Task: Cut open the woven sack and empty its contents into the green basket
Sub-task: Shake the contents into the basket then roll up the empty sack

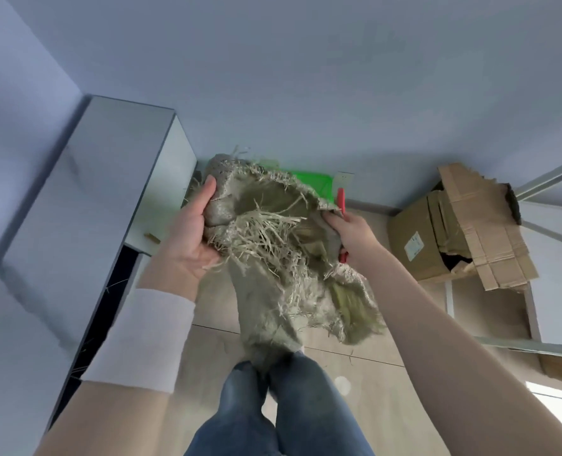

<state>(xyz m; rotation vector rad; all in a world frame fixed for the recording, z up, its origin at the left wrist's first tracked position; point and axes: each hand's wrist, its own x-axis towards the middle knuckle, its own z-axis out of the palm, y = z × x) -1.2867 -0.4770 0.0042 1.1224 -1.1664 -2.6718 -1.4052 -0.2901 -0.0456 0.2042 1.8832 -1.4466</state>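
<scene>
Your jeans (pixel 243 409) sit under the woven sack (pixel 260 301), which hangs long-axis downward, mouth up. Your left grip (pixel 191 235) clutches its left rim; your right grip (pixel 348 235) pinches the right rim plus, probably, red scissors (pixel 341 199). The green basket (pixel 312 182) lies just beyond.

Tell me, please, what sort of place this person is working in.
Likely an indoor storeroom or spare room: a torn cardboard box on the wood-look floor, a plain white cabinet, bare walls.
</scene>
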